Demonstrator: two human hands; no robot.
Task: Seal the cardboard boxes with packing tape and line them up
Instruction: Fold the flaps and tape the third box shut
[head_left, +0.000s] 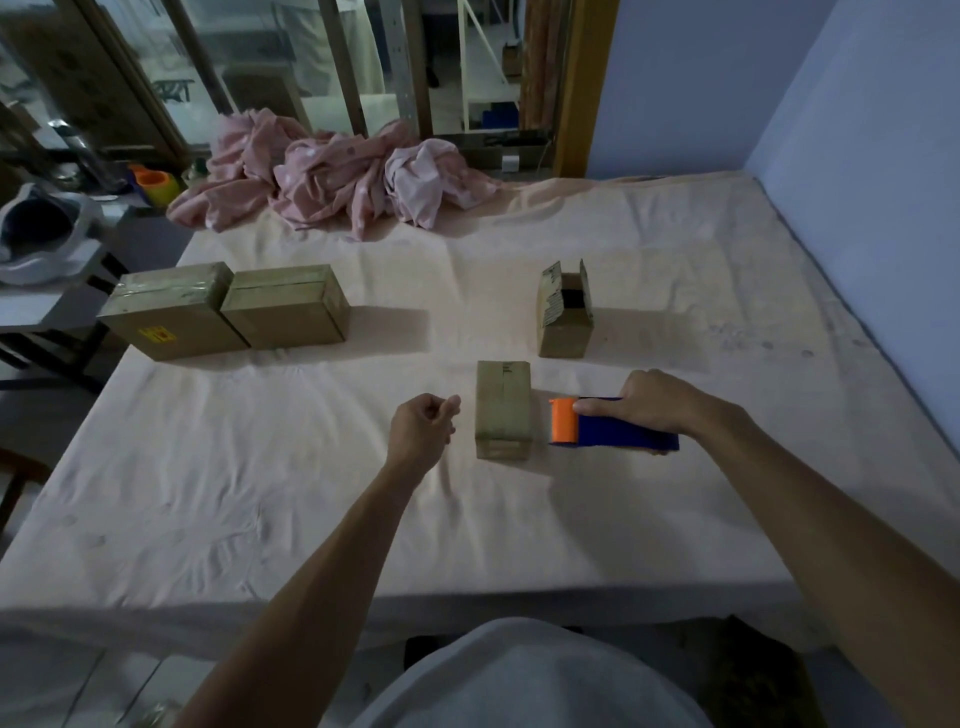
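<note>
Hands flank a small closed brown cardboard box (503, 410) lying lengthwise on the pale pink sheet (260, 493) of a wide bed. The left hand (423, 431) hovers just beside the box's left side, its fingers curled into the palm with nothing visible in them. The right hand (657, 405) grips a blue tape dispenser with an orange roller (613, 428), which sits on the sheet just right of the box, roller end toward it. Farther back and to the right stands an open-topped brown cardboard box (566, 322), flaps up. Well apart at the left, a larger taped brown cardboard box with a yellow label (171, 317) touches a second larger closed brown cardboard box (285, 309), side by side. A crumpled pink spotted cloth (332, 176) lies at the far edge.
</note>
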